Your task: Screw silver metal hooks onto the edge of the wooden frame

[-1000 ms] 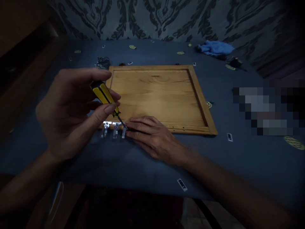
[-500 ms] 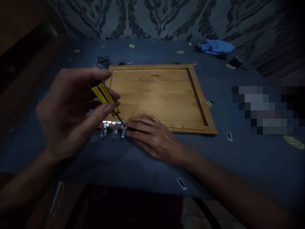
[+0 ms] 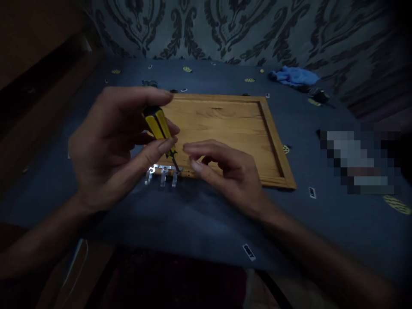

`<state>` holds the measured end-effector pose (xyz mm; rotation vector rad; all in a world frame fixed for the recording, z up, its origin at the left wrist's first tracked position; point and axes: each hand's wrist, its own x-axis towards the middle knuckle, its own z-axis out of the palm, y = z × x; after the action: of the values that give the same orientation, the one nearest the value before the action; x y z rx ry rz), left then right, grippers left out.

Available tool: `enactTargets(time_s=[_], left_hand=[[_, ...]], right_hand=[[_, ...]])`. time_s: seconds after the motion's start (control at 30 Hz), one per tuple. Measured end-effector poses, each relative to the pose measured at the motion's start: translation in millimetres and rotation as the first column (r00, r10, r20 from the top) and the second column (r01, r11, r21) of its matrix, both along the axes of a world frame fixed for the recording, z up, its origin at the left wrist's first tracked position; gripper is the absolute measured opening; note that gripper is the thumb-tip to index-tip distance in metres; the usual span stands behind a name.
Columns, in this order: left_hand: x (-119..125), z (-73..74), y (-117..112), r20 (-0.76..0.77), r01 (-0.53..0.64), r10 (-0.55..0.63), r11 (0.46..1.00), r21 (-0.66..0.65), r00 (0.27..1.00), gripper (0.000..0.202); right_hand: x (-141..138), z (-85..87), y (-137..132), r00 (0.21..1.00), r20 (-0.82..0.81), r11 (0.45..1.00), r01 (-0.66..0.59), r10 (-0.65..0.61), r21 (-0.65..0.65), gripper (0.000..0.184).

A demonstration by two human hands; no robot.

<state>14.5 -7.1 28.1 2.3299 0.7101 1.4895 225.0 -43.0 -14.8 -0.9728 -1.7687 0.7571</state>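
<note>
My left hand (image 3: 112,146) is closed round a yellow and black screwdriver (image 3: 158,127), held steeply with its tip down on a small metal hook rack (image 3: 162,174). The rack lies along the near left edge of a framed wooden panel (image 3: 225,128) that rests flat on a dark blue cloth. My right hand (image 3: 225,171) hovers just right of the rack above the panel's near edge, fingers curled loosely and apart, holding nothing that I can see.
A crumpled blue cloth (image 3: 294,76) and a small dark object (image 3: 317,94) lie at the far right. Small yellow patches and white tags dot the blue table cover (image 3: 193,214). A patterned wall rises behind. The table's near edge runs below my forearms.
My right hand has lifted off the panel's edge and its fingers have curled up. The screwdriver stands a little steeper. The view has shifted slightly.
</note>
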Motion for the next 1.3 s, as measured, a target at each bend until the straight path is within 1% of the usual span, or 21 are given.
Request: enactTargets(time_s=[0.03, 0.1, 0.2, 0.27, 0.3, 0.33, 0.37, 0.4, 0.43, 0.47, 0.5, 0.53, 0.6, 0.67, 0.73, 0.83, 0.93, 1.1, 1.2, 1.3], left_hand=[[0.9, 1.3, -1.3, -0.013, -0.019, 0.018, 1.0, -0.016, 1.0, 0.049], [1.8, 3.8, -4.2, -0.027, -0.032, 0.031, 0.999, -0.028, 0.999, 0.046], [0.1, 7.4, -7.6, -0.033, -0.008, 0.008, 1.0, -0.017, 0.999, 0.041], [-3.7, 8.9, -7.8, 0.008, 0.008, -0.008, 0.997, -0.079, 1.0, 0.041], [-6.7, 9.0, -6.8, 0.041, 0.023, -0.017, 0.989, -0.145, 0.999, 0.042], [-10.5, 8.4, -5.0, 0.078, 0.045, -0.03, 0.98, -0.196, 0.997, 0.045], [-15.0, 6.8, -2.4, 0.087, 0.101, -0.081, 0.963, -0.251, 0.993, 0.053], [-20.0, 4.2, 0.7, 0.042, 0.127, -0.12, 0.948, -0.291, 0.992, 0.062], [-25.3, 0.6, 3.9, -0.095, 0.109, -0.146, 0.94, -0.322, 0.985, 0.065], [-30.5, -4.0, 7.0, -0.31, 0.032, -0.165, 0.919, -0.392, 0.936, 0.062], [-35.2, -9.4, 9.6, -0.46, 0.017, -0.219, 0.915, -0.404, 0.861, 0.067], [-39.1, -15.1, 11.4, -0.556, 0.014, -0.273, 0.905, -0.424, 0.785, 0.067], [-44.6, -26.2, 12.9, -0.665, -0.025, -0.284, 0.91, -0.414, 0.69, 0.067], [-47.2, -34.2, 12.4, -0.708, -0.058, -0.261, 0.918, -0.392, 0.657, 0.066], [-48.0, -38.1, 11.5, -0.715, -0.075, -0.242, 0.922, -0.381, 0.656, 0.064], [-47.3, -38.4, 10.4, -0.712, -0.08, -0.249, 0.915, -0.395, 0.657, 0.059], [-44.8, -37.1, 8.9, -0.705, -0.077, -0.255, 0.912, -0.402, 0.661, 0.054], [-40.7, -39.0, 6.0, -0.7, -0.087, -0.229, 0.919, -0.385, 0.677, 0.045], [-39.8, -40.8, 5.5, -0.694, -0.088, -0.214, 0.924, -0.371, 0.687, 0.043], [-39.6, -41.2, 5.7, -0.701, -0.089, -0.211, 0.926, -0.366, 0.681, 0.042]], right_hand=[[-6.0, 8.2, 2.1, 1.0, -0.03, 0.999, -0.004, 0.003, -0.038, 0.027], [-18.8, 20.0, 7.1, 0.995, -0.077, 0.996, -0.063, 0.058, -0.066, 0.039], [-33.4, 24.5, 13.6, 0.988, -0.12, 0.994, -0.1, 0.093, -0.053, 0.046], [-37.4, 22.8, 15.6, 0.987, -0.134, 0.995, -0.099, 0.095, -0.026, 0.047], [-37.8, 21.9, 15.7, 0.987, -0.142, 0.996, -0.083, 0.08, -0.014, 0.046], [-37.5, 21.5, 15.4, 0.986, -0.155, 0.998, -0.06, 0.058, -0.007, 0.043], [-36.7, 21.4, 14.7, 0.985, -0.17, 1.0, -0.029, 0.027, -0.006, 0.039], [-35.6, 21.6, 13.9, 0.982, -0.187, 1.0, 0.004, -0.006, -0.011, 0.034], [-34.7, 21.8, 13.2, 0.979, -0.204, 0.999, 0.028, -0.032, -0.022, 0.028], [-33.9, 21.7, 12.7, 0.974, -0.222, 0.999, 0.036, -0.043, -0.032, 0.021], [-33.5, 21.0, 12.5, 0.969, -0.243, 0.999, 0.032, -0.041, -0.043, 0.015], [-33.4, 19.7, 12.5, 0.964, -0.264, 0.998, 0.018, -0.031, -0.054, 0.01], [-34.1, 15.4, 12.9, 0.954, -0.3, 0.997, -0.013, -0.011, -0.079, 0.009], [-35.5, 10.5, 13.3, 0.953, -0.304, 0.993, -0.028, -0.008, -0.112, 0.013], [-36.7, 6.5, 13.3, 0.96, -0.279, 0.99, -0.029, -0.012, -0.142, 0.014], [-37.8, 3.3, 12.9, 0.967, -0.256, 0.986, -0.027, -0.016, -0.165, 0.013], [-38.2, 2.8, 12.6, 0.967, -0.252, 0.988, -0.011, -0.029, -0.155, 0.013], [-38.4, 3.9, 12.2, 0.97, -0.238, 0.989, 0.007, -0.041, -0.145, 0.014], [-38.8, 4.0, 11.9, 0.972, -0.229, 0.988, 0.015, -0.051, -0.154, 0.016], [-39.0, 3.7, 11.6, 0.971, -0.233, 0.988, 0.024, -0.06, -0.152, 0.015]])
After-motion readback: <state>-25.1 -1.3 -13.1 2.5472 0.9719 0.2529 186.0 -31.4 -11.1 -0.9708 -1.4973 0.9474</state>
